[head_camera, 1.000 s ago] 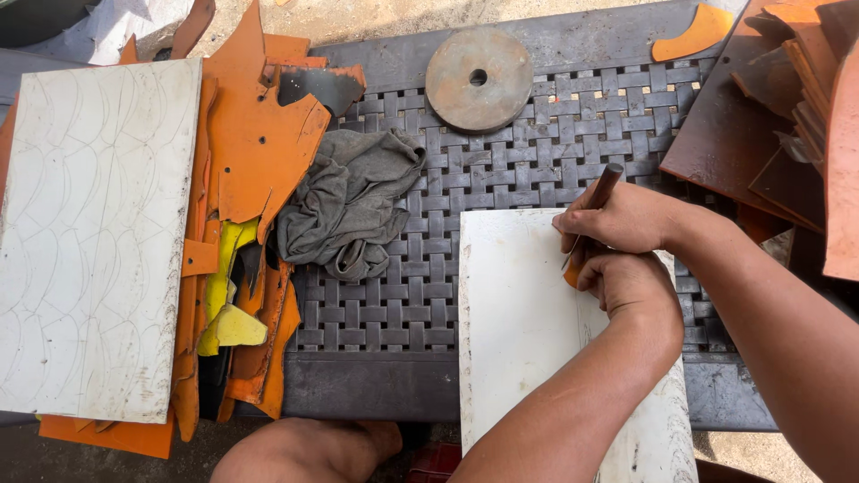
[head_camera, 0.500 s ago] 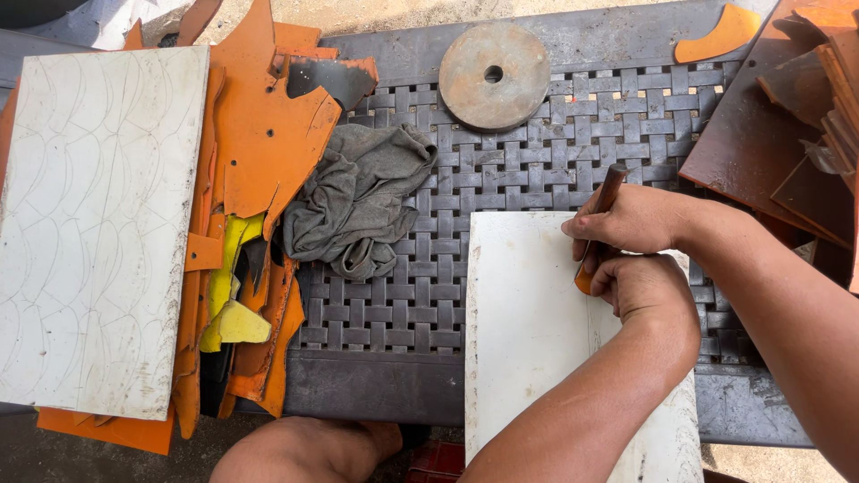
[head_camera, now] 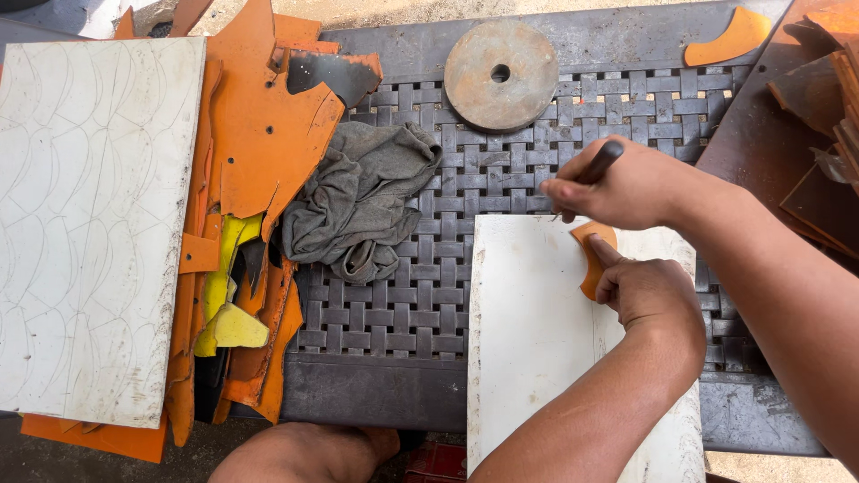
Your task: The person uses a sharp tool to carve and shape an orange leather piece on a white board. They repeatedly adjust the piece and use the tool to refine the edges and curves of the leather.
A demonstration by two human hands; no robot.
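The small curved orange leather piece point(head_camera: 592, 259) now lies uncovered on the white rectangular cutting board point(head_camera: 537, 331); the left hand point(head_camera: 649, 291) pins it with fingertips; the right hand point(head_camera: 617, 188), lifted slightly, grips a dark-handled knife point(head_camera: 598, 165).

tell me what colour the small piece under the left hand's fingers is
Orange: the small piece lies on the white tile, seen in the head view.

The dark grey plastic surface point(head_camera: 626, 107) has a woven basket pattern. A plain white rectangular board point(head_camera: 528, 340) bears a small orange curved leather piece point(head_camera: 592, 259), while the larger white slab point(head_camera: 89, 224) shows thin scratched arcs like scales. Beside it lie orange leather offcuts point(head_camera: 268, 152), yellow scraps point(head_camera: 228, 295), a crumpled grey cloth point(head_camera: 362, 201) and a rusty brown metal disc point(head_camera: 501, 76).
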